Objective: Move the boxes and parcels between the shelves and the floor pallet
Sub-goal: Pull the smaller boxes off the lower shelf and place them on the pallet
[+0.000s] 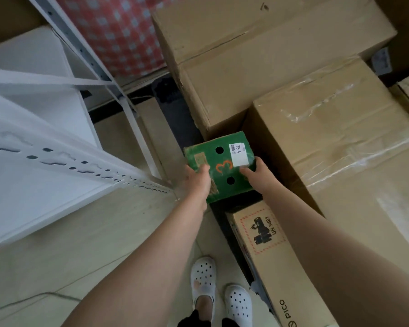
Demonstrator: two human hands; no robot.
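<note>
Gripping a small green cardboard box (pixel 222 166) from both sides, the person's two hands hold it at the near left edge of the dark floor pallet (pixel 175 114). The left hand (pixel 196 182) clasps the box's left near corner, thumb lying on the top face and fingers curled under out of sight. The right hand (pixel 257 175) clasps the right edge, thumb pressed on top just beside a white printed label (pixel 239 154), fingers wrapped round the side. The top face also carries two round punched holes and an orange scrawled mark. Whether the underside touches the pallet or hangs just above it cannot be told.

The green box sits in the gap between three brown cartons on the pallet. A big plain carton (pixel 246 55) lies at the far side. A carton wrapped in clear tape (pixel 340 142) stands just beside it on the right. A long carton printed PICO with a UN 3481 battery label (pixel 276 267) lies along the pallet's near left edge.

Left of the pallet stands a white slotted metal shelf rack (pixel 45 161) on a pale tiled floor (pixel 92 232). A red-and-white checked bundle (pixel 118 31) lies behind the rack. At the bottom, two feet in white perforated clogs (pixel 203 277) stand on the tiles, close to the pallet's edge.
</note>
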